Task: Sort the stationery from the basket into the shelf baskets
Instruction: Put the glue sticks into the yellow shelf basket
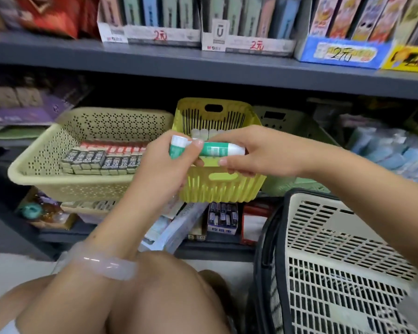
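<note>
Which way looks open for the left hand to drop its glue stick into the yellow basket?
Probably from above. The left hand holds a glue stick right over the yellow basket, whose top is open; only the right hand crowds that space.

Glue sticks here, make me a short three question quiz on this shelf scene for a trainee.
1. True or false: both hands hold glue sticks.
2. Which basket sits right behind the hands: A beige, B yellow, C white?
3. What fills the beige basket?

Key:
1. True: the left hand and right hand each grip a glue stick.
2. B, the yellow basket.
3. Rows of erasers in the beige basket.
</note>
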